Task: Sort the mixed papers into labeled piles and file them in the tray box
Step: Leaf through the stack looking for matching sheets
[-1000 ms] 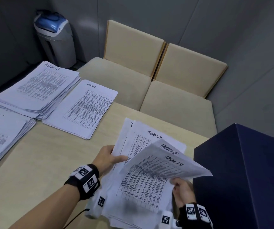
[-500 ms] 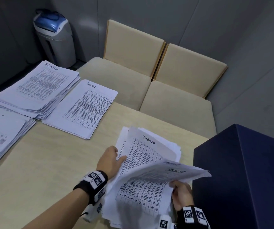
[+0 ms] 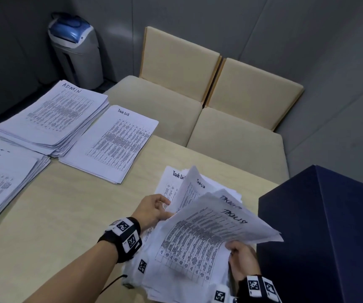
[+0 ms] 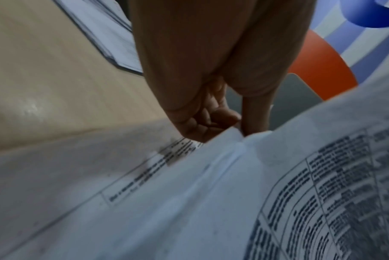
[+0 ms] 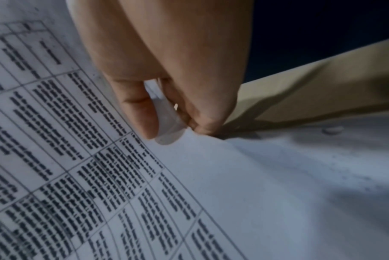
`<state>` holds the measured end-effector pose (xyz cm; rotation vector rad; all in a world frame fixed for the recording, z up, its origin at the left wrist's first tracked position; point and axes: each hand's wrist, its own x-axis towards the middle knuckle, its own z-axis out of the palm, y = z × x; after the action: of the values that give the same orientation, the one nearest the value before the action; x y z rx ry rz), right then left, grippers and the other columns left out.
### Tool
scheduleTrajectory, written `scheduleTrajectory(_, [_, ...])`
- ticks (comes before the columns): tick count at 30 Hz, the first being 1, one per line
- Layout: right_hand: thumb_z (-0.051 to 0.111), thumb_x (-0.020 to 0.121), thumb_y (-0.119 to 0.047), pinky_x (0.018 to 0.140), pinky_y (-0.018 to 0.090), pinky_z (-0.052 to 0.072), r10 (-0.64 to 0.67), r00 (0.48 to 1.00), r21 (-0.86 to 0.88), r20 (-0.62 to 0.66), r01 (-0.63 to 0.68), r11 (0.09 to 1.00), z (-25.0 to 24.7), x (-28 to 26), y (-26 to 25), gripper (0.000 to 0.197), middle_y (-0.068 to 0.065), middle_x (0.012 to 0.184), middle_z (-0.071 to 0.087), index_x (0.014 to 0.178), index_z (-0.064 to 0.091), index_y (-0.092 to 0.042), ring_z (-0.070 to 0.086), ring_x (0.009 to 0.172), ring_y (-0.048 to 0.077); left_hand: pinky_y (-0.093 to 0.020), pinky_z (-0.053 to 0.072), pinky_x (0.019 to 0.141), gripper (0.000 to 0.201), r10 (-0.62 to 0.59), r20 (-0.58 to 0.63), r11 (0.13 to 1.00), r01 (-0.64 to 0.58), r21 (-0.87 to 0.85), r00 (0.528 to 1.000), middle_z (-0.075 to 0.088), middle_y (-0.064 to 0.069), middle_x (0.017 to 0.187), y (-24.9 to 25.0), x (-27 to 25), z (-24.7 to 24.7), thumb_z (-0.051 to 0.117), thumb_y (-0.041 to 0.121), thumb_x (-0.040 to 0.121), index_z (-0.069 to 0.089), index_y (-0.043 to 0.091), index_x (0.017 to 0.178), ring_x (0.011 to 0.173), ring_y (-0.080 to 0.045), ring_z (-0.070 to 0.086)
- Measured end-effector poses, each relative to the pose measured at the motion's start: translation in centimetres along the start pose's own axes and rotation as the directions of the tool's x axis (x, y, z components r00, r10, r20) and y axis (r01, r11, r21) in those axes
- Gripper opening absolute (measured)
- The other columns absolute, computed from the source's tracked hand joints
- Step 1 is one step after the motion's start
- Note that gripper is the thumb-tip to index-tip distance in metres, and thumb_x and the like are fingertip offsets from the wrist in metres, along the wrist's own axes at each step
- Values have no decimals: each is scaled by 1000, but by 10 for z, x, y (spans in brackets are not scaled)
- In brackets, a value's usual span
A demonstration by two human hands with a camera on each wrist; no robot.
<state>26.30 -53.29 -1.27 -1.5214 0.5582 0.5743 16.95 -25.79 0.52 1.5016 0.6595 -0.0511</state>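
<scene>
A loose stack of printed sheets [image 3: 200,241] headed "Task List" lies at the near right of the table. My right hand [image 3: 240,255] pinches the right edge of the top few sheets [image 5: 166,123] and holds them lifted and curved. My left hand [image 3: 154,209] pinches the left edge of one sheet [image 4: 231,139] under the lifted ones, which stands raised. Three sorted piles lie at the left: an "ADMIN" pile [image 3: 54,117], a thin "Task List" pile [image 3: 112,143] and a third pile [image 3: 3,178] at the left edge. A dark blue box [image 3: 327,232] stands at the right.
Two beige seats [image 3: 198,101] stand behind the table [image 3: 71,215]. A grey bin with a blue lid [image 3: 75,51] is in the far left corner. Grey walls close the room behind and to the right.
My left hand has slid under the lifted sheets and raised one more sheet by its left edge. My right hand keeps the top sheets lifted in about the same place.
</scene>
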Motion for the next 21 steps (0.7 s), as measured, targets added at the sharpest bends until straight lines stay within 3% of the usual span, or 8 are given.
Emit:
scheduleTrajectory(3, [50,75,17,65,33,40,24,1000,-49,8,-23,999,4,-1,-3,13,14,82,58,70,57,7,51,77,28,-23,37,55,34,37,-5,934,-33,355,999,41,3,51,-1,5,5,70,-3,78,52,15,57,49,-13,38])
scheduleTrajectory(7, [53,77,17,62,32,44,6,1000,-98,10,-5,995,7,-6,-8,10,17,80,65,78,61,11,57,71,29,-26,18,51,53,102,-46,863,-65,501,994,25,4,52,-4,8,8,73,12,80,27,21,54,51,-13,23])
scheduleTrajectory(10, [56,77,16,62,34,44,-18,999,-84,-31,15,996,5,-6,-10,10,20,77,64,77,61,7,58,68,29,-26,19,49,52,67,-32,914,-48,403,997,26,5,52,-7,6,3,64,42,92,30,21,58,46,-11,22])
scheduleTrajectory(13, [49,79,18,65,34,44,-95,993,2,-65,95,995,0,-8,-11,19,15,80,64,81,58,2,57,74,29,-26,28,53,48,-9,-86,959,33,281,996,34,6,56,-5,2,-1,50,48,97,34,21,61,48,-12,32])
scheduleTrajectory(15, [47,77,20,68,35,44,-131,988,38,-79,134,990,-6,-6,-9,24,14,84,63,87,56,0,57,78,27,-27,42,71,34,-3,-87,972,23,235,996,58,2,77,-3,-1,-5,46,39,102,58,18,78,74,-16,55])
scheduleTrajectory(17, [48,73,19,75,40,47,-105,993,36,-44,107,994,-10,-3,-4,25,21,91,65,94,55,8,59,84,33,-29,45,91,26,0,-47,985,8,170,999,66,3,111,2,-5,-8,45,26,104,65,14,114,104,-17,62])
scheduleTrajectory(19, [47,70,18,80,43,47,-69,997,84,30,66,994,-9,-4,-2,24,24,90,64,91,56,10,59,85,33,-39,47,102,24,5,10,997,-6,78,1000,69,5,115,10,-10,-9,47,24,103,64,19,118,107,-15,64])
scheduleTrajectory(21, [42,72,17,80,38,43,-79,995,152,64,68,986,-6,-8,-2,19,14,80,58,79,51,1,52,82,29,-45,39,111,24,-8,58,1000,8,-11,998,65,6,123,22,-19,-5,48,39,101,66,26,112,113,-11,60])
